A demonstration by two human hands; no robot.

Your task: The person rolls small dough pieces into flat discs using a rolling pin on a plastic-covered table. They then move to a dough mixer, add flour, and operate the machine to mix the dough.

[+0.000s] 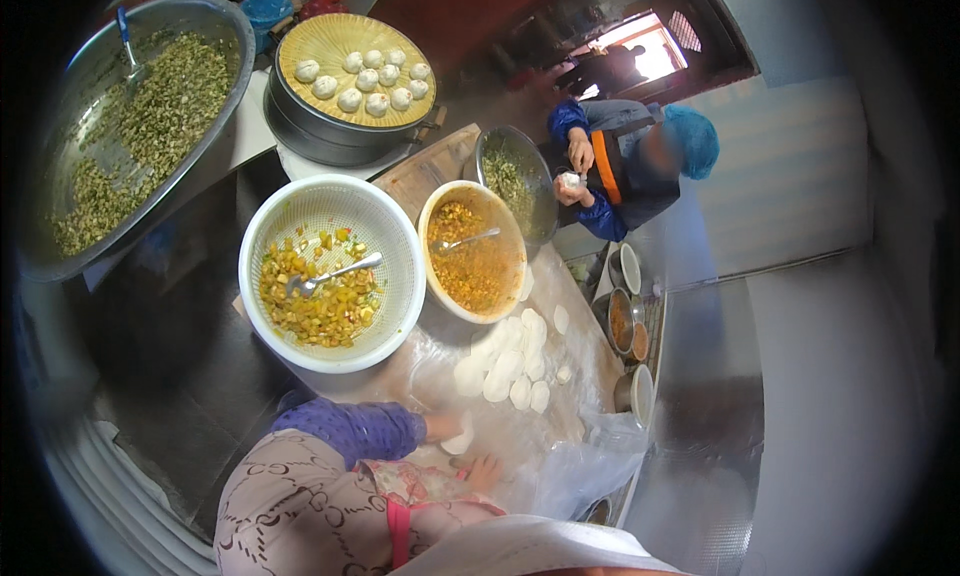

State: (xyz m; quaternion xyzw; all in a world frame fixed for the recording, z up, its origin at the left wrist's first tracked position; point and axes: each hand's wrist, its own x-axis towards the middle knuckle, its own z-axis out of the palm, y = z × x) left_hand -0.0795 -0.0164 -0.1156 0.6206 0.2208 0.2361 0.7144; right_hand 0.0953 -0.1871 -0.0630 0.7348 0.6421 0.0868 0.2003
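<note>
My left hand [444, 427], below a purple dotted sleeve, grips the edge of a round white dough wrapper [459, 439] at the near side of the floured work table [420, 366]. Close by, my right hand [484, 472] rests low over the tabletop. A small brown piece beside its fingers is too blurred to name, and whether the palm covers anything is hidden. Beyond both hands lies an overlapping pile of flat dough wrappers [504, 366]. A small dough piece [563, 374] sits to the pile's right.
Past the wrappers stand a white colander of chopped yellow filling [251, 291] and a tub of orange filling [517, 276], each with a spoon. A steamer [300, 129] bears several buns. A big bowl [244, 43] holds green filling. Clear plastic [585, 463] lies right. A co-worker [637, 163] holds a bun.
</note>
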